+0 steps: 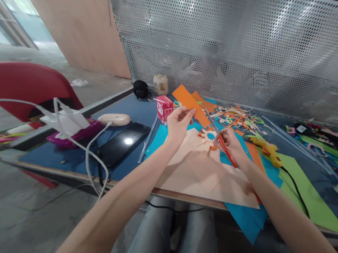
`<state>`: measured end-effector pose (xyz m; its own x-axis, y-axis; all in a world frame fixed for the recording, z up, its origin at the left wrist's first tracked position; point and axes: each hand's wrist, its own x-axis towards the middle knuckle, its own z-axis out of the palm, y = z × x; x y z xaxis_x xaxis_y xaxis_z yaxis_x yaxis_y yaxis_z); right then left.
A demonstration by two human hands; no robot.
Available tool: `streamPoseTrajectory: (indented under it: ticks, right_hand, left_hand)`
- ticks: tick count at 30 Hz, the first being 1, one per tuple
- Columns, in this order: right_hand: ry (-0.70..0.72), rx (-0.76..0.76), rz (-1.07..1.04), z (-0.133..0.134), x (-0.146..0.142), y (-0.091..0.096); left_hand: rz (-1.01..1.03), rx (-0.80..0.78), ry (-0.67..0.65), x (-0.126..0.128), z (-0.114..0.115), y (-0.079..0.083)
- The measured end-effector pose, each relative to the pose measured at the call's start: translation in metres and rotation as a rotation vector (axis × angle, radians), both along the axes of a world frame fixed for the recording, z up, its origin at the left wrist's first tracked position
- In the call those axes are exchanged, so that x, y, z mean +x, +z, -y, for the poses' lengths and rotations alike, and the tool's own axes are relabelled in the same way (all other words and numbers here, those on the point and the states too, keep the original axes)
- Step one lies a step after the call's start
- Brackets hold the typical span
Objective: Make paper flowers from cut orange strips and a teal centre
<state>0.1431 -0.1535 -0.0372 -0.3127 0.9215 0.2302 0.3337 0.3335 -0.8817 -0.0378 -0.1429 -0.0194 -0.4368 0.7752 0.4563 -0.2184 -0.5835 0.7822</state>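
Note:
Between the thumb and fingers of my left hand (180,124) is a strip of orange paper (188,99), slanting down to the right. My right hand (231,141) grips red-handled scissors (225,148), whose blades point up and left beside the strip's right edge. Whether the blades touch the paper I cannot tell. Just below the strip lies a small cream paper ring with orange tabs around it (203,135). It rests on a large sheet of cream paper (182,170), with blue paper (245,216) under that.
A yellow glue gun (266,149) lies right, its black cord over green paper (303,195). Paper scraps (238,118) pile behind my hands. A pink box (164,107), a black phone (125,144) and a purple power strip with white plugs (71,135) occupy the left.

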Motion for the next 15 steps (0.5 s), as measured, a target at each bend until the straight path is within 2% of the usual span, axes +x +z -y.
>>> streamPoseTrajectory:
  ticks: [15]
  right_hand:
    - [0.036, -0.057, 0.049, -0.0032, 0.0050, 0.0025]
  left_hand:
    - [0.169, 0.069, 0.085, -0.0094, -0.0088, 0.0002]
